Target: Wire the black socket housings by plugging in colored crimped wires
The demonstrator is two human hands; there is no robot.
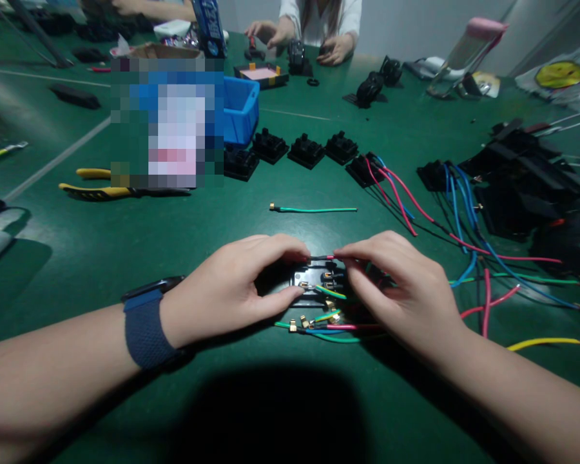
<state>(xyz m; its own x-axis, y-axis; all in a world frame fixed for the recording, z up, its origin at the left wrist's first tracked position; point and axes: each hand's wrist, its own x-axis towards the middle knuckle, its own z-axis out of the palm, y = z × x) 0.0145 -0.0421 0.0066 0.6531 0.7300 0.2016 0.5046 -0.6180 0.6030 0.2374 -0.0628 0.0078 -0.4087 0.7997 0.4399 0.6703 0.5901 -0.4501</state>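
Note:
A black socket part [313, 298] lies on the green table between my hands, with metal contacts and a yellow-green wire [331, 292] in it. My left hand [236, 283] holds the part's left side between thumb and fingers. My right hand [399, 283] pinches a red wire [329, 258] at the part's upper edge; a dark sleeve covers the wire's left end. Several loose wires with brass terminals [294, 326] lie just below the part. A single green wire [319, 209] with a brass terminal lies above my hands.
Black socket parts [306, 150] stand in a row beyond my hands, near a blue bin [241, 113]. Yellow-handled pliers [99, 191] lie at the left. Red and blue wires [468, 200] and black parts spread over the right. Across the table, a person's hands [336, 50] are visible.

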